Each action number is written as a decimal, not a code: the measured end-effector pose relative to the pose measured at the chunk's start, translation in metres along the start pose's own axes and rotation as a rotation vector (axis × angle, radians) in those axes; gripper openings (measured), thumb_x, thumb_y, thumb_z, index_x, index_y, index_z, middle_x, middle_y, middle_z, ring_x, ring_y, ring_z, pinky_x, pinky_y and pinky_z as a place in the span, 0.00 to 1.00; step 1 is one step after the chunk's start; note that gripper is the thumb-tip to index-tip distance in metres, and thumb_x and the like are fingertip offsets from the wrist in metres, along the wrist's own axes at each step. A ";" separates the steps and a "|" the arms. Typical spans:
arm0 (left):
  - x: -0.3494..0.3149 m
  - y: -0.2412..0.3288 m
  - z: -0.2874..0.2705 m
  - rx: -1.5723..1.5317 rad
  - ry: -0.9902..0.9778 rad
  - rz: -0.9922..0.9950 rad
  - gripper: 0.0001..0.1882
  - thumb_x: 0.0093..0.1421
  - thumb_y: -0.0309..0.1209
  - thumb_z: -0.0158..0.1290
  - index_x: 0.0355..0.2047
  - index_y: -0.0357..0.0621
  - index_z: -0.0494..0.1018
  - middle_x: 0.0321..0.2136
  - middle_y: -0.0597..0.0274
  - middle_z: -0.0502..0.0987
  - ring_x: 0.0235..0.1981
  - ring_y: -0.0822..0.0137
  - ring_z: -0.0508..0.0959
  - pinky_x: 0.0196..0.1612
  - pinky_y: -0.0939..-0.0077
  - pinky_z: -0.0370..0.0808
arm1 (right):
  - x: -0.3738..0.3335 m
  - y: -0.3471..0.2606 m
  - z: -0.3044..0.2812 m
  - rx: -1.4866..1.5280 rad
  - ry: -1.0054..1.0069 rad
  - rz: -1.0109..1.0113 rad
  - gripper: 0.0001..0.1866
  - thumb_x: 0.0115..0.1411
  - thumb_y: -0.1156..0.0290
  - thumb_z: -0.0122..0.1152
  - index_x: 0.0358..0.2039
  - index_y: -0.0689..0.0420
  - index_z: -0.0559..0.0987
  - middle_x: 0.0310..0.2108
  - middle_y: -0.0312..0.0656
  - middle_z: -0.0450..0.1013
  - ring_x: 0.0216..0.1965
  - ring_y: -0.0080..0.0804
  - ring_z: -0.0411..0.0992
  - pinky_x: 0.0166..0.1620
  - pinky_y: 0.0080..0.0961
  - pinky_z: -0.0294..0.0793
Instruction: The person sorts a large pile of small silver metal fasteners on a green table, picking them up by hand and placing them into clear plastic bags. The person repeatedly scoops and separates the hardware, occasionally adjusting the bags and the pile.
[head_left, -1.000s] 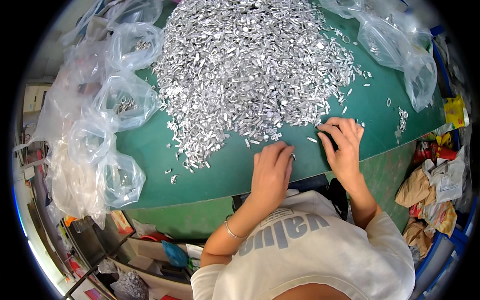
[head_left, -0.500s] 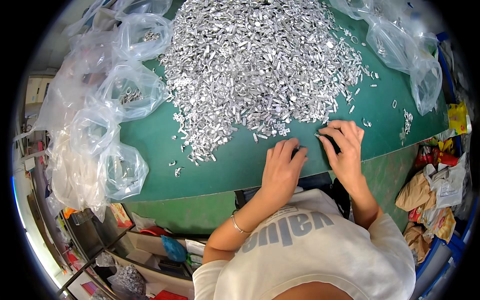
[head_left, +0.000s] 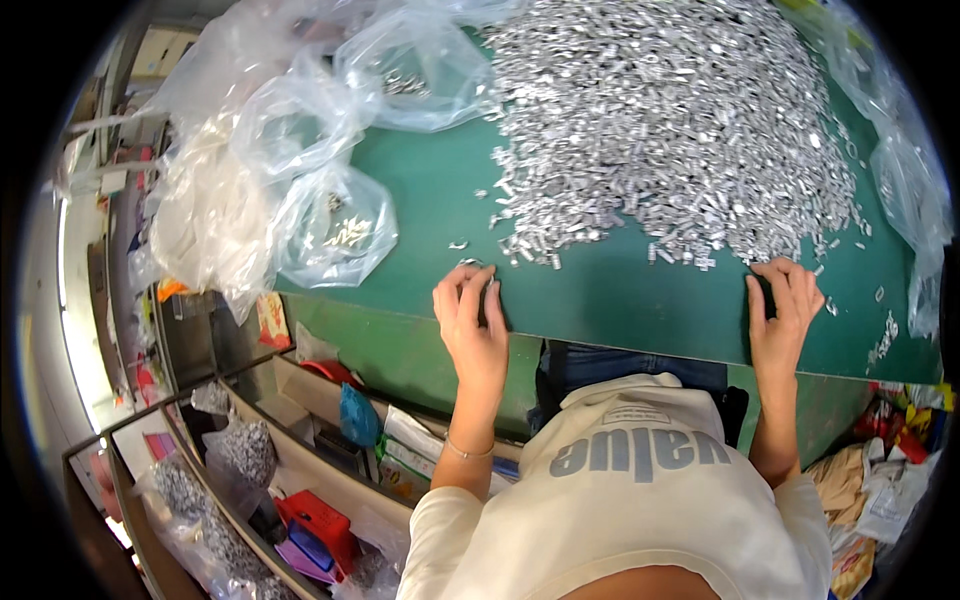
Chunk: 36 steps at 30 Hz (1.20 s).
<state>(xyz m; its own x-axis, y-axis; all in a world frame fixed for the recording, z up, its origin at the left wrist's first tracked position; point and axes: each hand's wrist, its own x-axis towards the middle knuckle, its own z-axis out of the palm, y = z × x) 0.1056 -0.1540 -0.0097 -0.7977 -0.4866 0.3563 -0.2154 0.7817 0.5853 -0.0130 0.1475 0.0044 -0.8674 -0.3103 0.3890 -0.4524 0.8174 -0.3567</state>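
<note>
A large heap of small silver metal pieces (head_left: 670, 120), like charms or jewellery links, covers the far part of the green table (head_left: 590, 290). My left hand (head_left: 472, 320) is near the table's front edge, thumb and forefinger drawn together; a small shiny bit shows at the fingertips, too small to name. A loose curved piece (head_left: 458, 245) lies just beyond it. My right hand (head_left: 782, 315) reaches to the heap's near right edge, thumb apart from the bent fingers, its fingertips among the outermost pieces. Nearest my left hand stands an open clear plastic bag (head_left: 300, 235) with a few pieces inside.
More clear bags (head_left: 420, 100) line the table's left side, and another bag (head_left: 905, 190) lies at the right. Loose links (head_left: 884, 338) sit near the right edge. Below at left are a shelf with filled bags (head_left: 240, 450) and a red container (head_left: 318, 530). Crumpled packaging (head_left: 890, 500) is at lower right.
The view has shifted, with the heap now further right. My hands were close together and are now wide apart: the left has moved toward the bags, the right stays by the heap's edge.
</note>
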 end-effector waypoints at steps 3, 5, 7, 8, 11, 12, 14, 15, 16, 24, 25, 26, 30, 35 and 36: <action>0.008 -0.007 0.001 0.023 0.144 -0.059 0.17 0.52 0.17 0.59 0.44 0.40 0.76 0.44 0.53 0.72 0.43 0.54 0.73 0.48 0.65 0.70 | 0.000 0.001 0.005 -0.034 0.010 -0.031 0.10 0.50 0.77 0.68 0.35 0.57 0.78 0.35 0.37 0.71 0.40 0.36 0.68 0.46 0.32 0.58; 0.012 -0.005 0.004 0.120 0.155 -0.022 0.19 0.53 0.18 0.58 0.46 0.42 0.75 0.48 0.51 0.71 0.47 0.51 0.73 0.51 0.63 0.70 | 0.001 -0.001 0.002 -0.005 -0.034 -0.038 0.09 0.49 0.77 0.68 0.32 0.56 0.79 0.35 0.37 0.71 0.39 0.36 0.68 0.46 0.32 0.59; 0.020 -0.005 0.001 0.268 0.068 0.061 0.20 0.54 0.20 0.58 0.49 0.43 0.75 0.53 0.51 0.70 0.50 0.49 0.72 0.53 0.61 0.68 | 0.001 -0.007 -0.003 0.060 -0.084 -0.054 0.09 0.49 0.77 0.68 0.31 0.57 0.79 0.34 0.37 0.71 0.39 0.36 0.68 0.46 0.32 0.59; 0.020 -0.011 0.000 0.264 0.004 0.045 0.17 0.56 0.23 0.57 0.48 0.43 0.76 0.55 0.51 0.70 0.52 0.48 0.71 0.55 0.59 0.67 | 0.000 -0.008 -0.006 0.142 -0.103 -0.018 0.09 0.48 0.77 0.68 0.31 0.57 0.79 0.34 0.38 0.72 0.39 0.36 0.68 0.46 0.32 0.59; 0.018 -0.028 -0.001 0.214 -0.019 0.030 0.14 0.57 0.25 0.56 0.45 0.42 0.75 0.49 0.54 0.74 0.51 0.51 0.72 0.53 0.60 0.65 | 0.002 -0.002 -0.006 0.114 0.028 0.043 0.10 0.48 0.76 0.69 0.33 0.57 0.80 0.36 0.38 0.73 0.41 0.37 0.69 0.46 0.33 0.60; 0.018 -0.027 0.002 0.165 0.009 0.015 0.12 0.58 0.25 0.56 0.43 0.42 0.75 0.48 0.54 0.74 0.50 0.52 0.72 0.52 0.60 0.66 | 0.005 -0.001 -0.007 0.083 -0.003 0.025 0.11 0.49 0.75 0.69 0.35 0.57 0.80 0.37 0.38 0.73 0.41 0.37 0.68 0.46 0.33 0.60; 0.020 -0.022 0.003 0.108 0.032 -0.018 0.10 0.58 0.23 0.55 0.41 0.40 0.75 0.47 0.53 0.74 0.49 0.51 0.73 0.52 0.61 0.67 | 0.002 -0.006 -0.002 0.064 -0.063 -0.031 0.13 0.49 0.73 0.69 0.37 0.56 0.79 0.38 0.37 0.72 0.42 0.37 0.68 0.46 0.35 0.59; 0.019 -0.021 0.005 0.082 0.026 -0.015 0.11 0.58 0.22 0.55 0.42 0.39 0.74 0.47 0.52 0.74 0.50 0.51 0.73 0.53 0.61 0.66 | 0.001 -0.011 -0.002 0.061 -0.083 -0.037 0.13 0.49 0.73 0.69 0.37 0.56 0.79 0.38 0.37 0.72 0.41 0.37 0.68 0.45 0.34 0.59; 0.017 -0.023 0.005 0.064 0.025 -0.019 0.11 0.58 0.21 0.55 0.42 0.39 0.74 0.47 0.51 0.74 0.50 0.51 0.73 0.54 0.60 0.66 | -0.003 -0.016 -0.003 0.081 -0.107 -0.064 0.13 0.49 0.73 0.69 0.37 0.56 0.79 0.37 0.37 0.72 0.41 0.37 0.68 0.45 0.34 0.59; 0.003 0.046 0.016 -0.133 -0.029 0.191 0.14 0.52 0.16 0.57 0.41 0.37 0.76 0.43 0.53 0.76 0.46 0.53 0.75 0.54 0.62 0.69 | -0.009 -0.002 -0.007 0.199 -0.017 0.017 0.13 0.50 0.75 0.67 0.39 0.57 0.80 0.40 0.38 0.72 0.40 0.37 0.67 0.44 0.32 0.59; -0.007 0.064 0.024 -0.290 -0.223 0.153 0.15 0.51 0.15 0.57 0.41 0.38 0.77 0.42 0.53 0.75 0.45 0.54 0.75 0.51 0.63 0.70 | -0.006 0.000 -0.007 0.161 -0.009 0.028 0.13 0.51 0.76 0.66 0.39 0.57 0.80 0.40 0.38 0.72 0.41 0.37 0.67 0.44 0.33 0.59; -0.011 0.080 0.036 -0.344 -0.363 0.228 0.17 0.51 0.15 0.57 0.42 0.39 0.77 0.42 0.53 0.75 0.44 0.54 0.75 0.48 0.64 0.72 | -0.002 0.000 -0.007 0.126 0.000 0.038 0.13 0.52 0.76 0.65 0.40 0.57 0.80 0.40 0.39 0.72 0.42 0.37 0.67 0.44 0.33 0.60; -0.012 0.124 0.077 -0.301 -0.508 0.483 0.17 0.51 0.17 0.58 0.43 0.39 0.76 0.42 0.57 0.72 0.44 0.58 0.72 0.44 0.63 0.68 | 0.004 -0.007 -0.004 0.074 -0.055 0.022 0.14 0.52 0.75 0.65 0.42 0.56 0.79 0.46 0.40 0.71 0.48 0.42 0.66 0.49 0.37 0.60; -0.015 0.115 0.088 -0.406 -0.567 0.433 0.18 0.51 0.18 0.59 0.44 0.38 0.75 0.39 0.57 0.72 0.39 0.58 0.72 0.39 0.66 0.67 | -0.009 0.001 -0.006 0.088 -0.048 0.047 0.15 0.52 0.73 0.66 0.42 0.55 0.79 0.52 0.41 0.68 0.54 0.45 0.63 0.54 0.42 0.58; -0.015 0.117 0.088 -0.406 -0.553 0.423 0.18 0.52 0.18 0.59 0.45 0.38 0.74 0.40 0.57 0.72 0.39 0.58 0.72 0.39 0.66 0.67 | -0.006 0.001 -0.004 0.115 -0.037 0.040 0.15 0.51 0.73 0.67 0.41 0.55 0.79 0.52 0.40 0.68 0.54 0.45 0.63 0.54 0.43 0.57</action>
<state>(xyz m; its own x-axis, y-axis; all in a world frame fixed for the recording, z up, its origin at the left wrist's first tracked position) 0.0431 -0.0208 -0.0111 -0.9520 0.1659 0.2574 0.3045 0.6018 0.7383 -0.0075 0.1518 0.0054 -0.8913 -0.2976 0.3420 -0.4360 0.7693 -0.4669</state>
